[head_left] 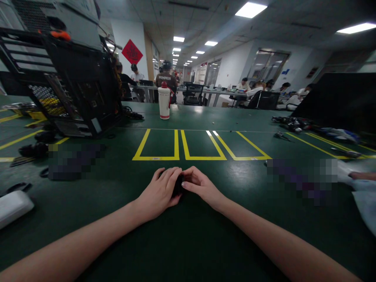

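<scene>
A small black object (178, 185) is held between my two hands, low over the green table (188, 243). Its kind cannot be made out, because fingers cover most of it. My left hand (161, 188) is wrapped over its top and left side. My right hand (201, 186) pinches its right side with thumb and fingertips. Just beyond my hands, yellow tape outlines (155, 158) mark the tabletop.
A black computer case (79, 86) stands at the left. A white bottle (164, 102) with a red cap stands at the back. At the left edge lies a white case (13, 207). Cables and a dark panel (340, 98) are at the right, near another person's sleeve (364, 199).
</scene>
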Tool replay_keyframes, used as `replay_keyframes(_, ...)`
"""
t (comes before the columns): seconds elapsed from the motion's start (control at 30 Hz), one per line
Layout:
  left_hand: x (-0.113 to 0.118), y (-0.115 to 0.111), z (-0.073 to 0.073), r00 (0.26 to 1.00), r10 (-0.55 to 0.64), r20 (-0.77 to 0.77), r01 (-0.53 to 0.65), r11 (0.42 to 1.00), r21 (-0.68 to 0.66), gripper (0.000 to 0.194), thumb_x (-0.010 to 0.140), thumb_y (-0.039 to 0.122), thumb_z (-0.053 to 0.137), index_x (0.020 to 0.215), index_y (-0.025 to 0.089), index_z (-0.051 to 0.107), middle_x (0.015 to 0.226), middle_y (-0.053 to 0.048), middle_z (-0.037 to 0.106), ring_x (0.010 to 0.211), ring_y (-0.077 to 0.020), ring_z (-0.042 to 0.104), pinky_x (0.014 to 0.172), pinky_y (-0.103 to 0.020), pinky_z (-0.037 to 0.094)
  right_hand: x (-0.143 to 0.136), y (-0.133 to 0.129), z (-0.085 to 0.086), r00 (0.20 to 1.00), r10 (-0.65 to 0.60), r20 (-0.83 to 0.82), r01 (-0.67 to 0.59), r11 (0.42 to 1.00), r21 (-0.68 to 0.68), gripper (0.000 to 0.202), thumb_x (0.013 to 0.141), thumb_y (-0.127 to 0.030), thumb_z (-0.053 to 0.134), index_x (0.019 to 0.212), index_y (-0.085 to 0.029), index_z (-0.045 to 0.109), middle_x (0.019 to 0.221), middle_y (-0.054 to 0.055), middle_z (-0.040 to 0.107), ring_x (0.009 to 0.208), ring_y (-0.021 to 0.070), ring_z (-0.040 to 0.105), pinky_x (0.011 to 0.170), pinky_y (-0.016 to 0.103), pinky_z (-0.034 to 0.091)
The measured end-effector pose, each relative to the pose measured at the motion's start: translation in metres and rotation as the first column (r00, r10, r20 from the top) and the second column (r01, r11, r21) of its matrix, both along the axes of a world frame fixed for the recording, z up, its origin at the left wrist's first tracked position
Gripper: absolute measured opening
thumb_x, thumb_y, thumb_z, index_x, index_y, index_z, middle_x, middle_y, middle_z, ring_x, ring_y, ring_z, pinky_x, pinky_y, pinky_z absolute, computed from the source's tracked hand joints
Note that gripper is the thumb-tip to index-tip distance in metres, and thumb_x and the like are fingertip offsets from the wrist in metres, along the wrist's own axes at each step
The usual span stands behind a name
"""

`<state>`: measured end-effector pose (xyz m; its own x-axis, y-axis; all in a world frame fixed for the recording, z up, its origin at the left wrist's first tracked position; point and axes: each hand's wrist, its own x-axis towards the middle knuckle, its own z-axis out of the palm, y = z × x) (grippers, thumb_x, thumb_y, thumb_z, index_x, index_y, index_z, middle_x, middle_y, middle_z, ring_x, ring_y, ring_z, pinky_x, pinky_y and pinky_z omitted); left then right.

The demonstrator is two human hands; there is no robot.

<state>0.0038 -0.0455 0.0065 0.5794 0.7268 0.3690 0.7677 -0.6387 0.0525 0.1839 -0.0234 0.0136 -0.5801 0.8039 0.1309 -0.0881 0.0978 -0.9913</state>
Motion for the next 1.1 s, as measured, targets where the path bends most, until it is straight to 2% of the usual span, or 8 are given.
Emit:
replay_keyframes(0.1, -0.0009, -0.0004, 0.0006, 1.0, 0.001, -0.001, -0.001, 1.0, -0.009, 0.068, 0.078, 0.032, 0.051, 0.131, 0.015, 0.012, 0.129, -0.013, 0.038, 0.119, -0.0254, 0.036, 0.099, -0.048, 0.025, -0.0001, -0.0006, 0.0013, 1.0, -0.001, -0.004, 0.001, 1.0, -0.01, 0.021, 0.074, -0.023, 0.058, 0.093, -0.022, 0.049, 0.095, 0.0, 0.053, 0.093, 0.0139, 0.053, 0.085, 0.033, 0.042)
replay_keyframes(0.27, -0.0007, 0.0002, 0.0005, 1.0, -0.006, 0.003, 0.006, 1.0, -0.003, 0.067, 0.079, 0.034, 0.051, 0.13, 0.015, 0.013, 0.129, -0.013, 0.038, 0.12, -0.0263, 0.036, 0.099, -0.049, 0.025, -0.0027, -0.0004, 0.0016, 0.997, -0.08, 0.012, 0.08, 0.996, 0.047, 0.013, 0.077, -0.028, 0.054, 0.089, -0.022, 0.052, 0.089, -0.001, 0.055, 0.086, 0.0127, 0.054, 0.082, 0.031, 0.043)
replay_keyframes(0.4, -0.0001, 0.001, -0.0012, 1.0, -0.004, 0.023, 0.004, 1.0, 0.009, 0.068, 0.078, 0.033, 0.051, 0.131, 0.015, 0.012, 0.128, -0.014, 0.04, 0.118, -0.0263, 0.038, 0.098, -0.05, 0.026, -0.0023, 0.0007, 0.0016, 0.994, -0.093, 0.06, 0.093, 0.996, 0.011, 0.02, 0.076, -0.029, 0.055, 0.095, -0.021, 0.051, 0.094, 0.0, 0.055, 0.093, 0.0142, 0.053, 0.086, 0.034, 0.042)
replay_keyframes(0.53, -0.0003, 0.0008, -0.001, 1.0, -0.002, 0.018, 0.002, 1.0, 0.015, 0.069, 0.077, 0.032, 0.052, 0.13, 0.015, 0.012, 0.128, -0.013, 0.04, 0.118, -0.0264, 0.038, 0.098, -0.05, 0.026, 0.0001, 0.0018, -0.0001, 0.998, -0.046, 0.054, 0.048, 0.998, -0.033, 0.023, 0.074, -0.027, 0.059, 0.094, -0.021, 0.049, 0.095, 0.001, 0.055, 0.095, 0.0153, 0.053, 0.089, 0.037, 0.041)
replay_keyframes(0.67, -0.0008, 0.0007, 0.0002, 1.0, 0.006, 0.003, -0.006, 1.0, -0.003, 0.07, 0.076, 0.031, 0.054, 0.13, 0.014, 0.013, 0.128, -0.013, 0.04, 0.118, -0.0262, 0.038, 0.099, -0.049, 0.026, 0.0013, -0.0003, -0.0017, 1.0, 0.01, 0.01, -0.01, 1.0, -0.009, 0.033, 0.067, -0.019, 0.065, 0.094, -0.022, 0.046, 0.1, 0.0, 0.052, 0.1, 0.0151, 0.052, 0.092, 0.036, 0.039)
replay_keyframes(0.83, 0.0004, 0.0017, -0.0012, 1.0, 0.004, 0.011, -0.004, 1.0, 0.002, 0.068, 0.077, 0.03, 0.053, 0.13, 0.014, 0.014, 0.128, -0.014, 0.039, 0.119, -0.0255, 0.037, 0.099, -0.048, 0.025, -0.0004, -0.0041, 0.0011, 0.999, -0.038, 0.025, 0.038, 0.999, -0.002, 0.023, 0.074, -0.025, 0.058, 0.094, -0.023, 0.048, 0.098, 0.0, 0.053, 0.097, 0.0145, 0.053, 0.089, 0.035, 0.041)
replay_keyframes(0.93, 0.0006, 0.0016, -0.0017, 1.0, -0.005, 0.028, 0.005, 1.0, 0.007, 0.068, 0.078, 0.031, 0.051, 0.13, 0.015, 0.012, 0.128, -0.014, 0.04, 0.118, -0.0263, 0.038, 0.098, -0.05, 0.026, -0.0009, -0.0044, 0.0031, 0.996, -0.077, 0.054, 0.078, 0.997, -0.015, 0.024, 0.075, -0.027, 0.056, 0.098, -0.023, 0.048, 0.1, 0.001, 0.053, 0.099, 0.0151, 0.051, 0.091, 0.036, 0.04)
replay_keyframes(1.1, -0.001, 0.0009, -0.0009, 0.999, -0.006, 0.032, 0.006, 1.0, -0.003, 0.068, 0.078, 0.031, 0.051, 0.131, 0.017, 0.01, 0.129, -0.013, 0.039, 0.118, -0.0274, 0.038, 0.097, -0.051, 0.027, 0.0, -0.0033, 0.0012, 0.999, -0.024, 0.035, 0.025, 0.999, -0.022, 0.028, 0.072, -0.022, 0.06, 0.098, -0.022, 0.047, 0.102, 0.001, 0.053, 0.1, 0.0153, 0.052, 0.093, 0.037, 0.04)
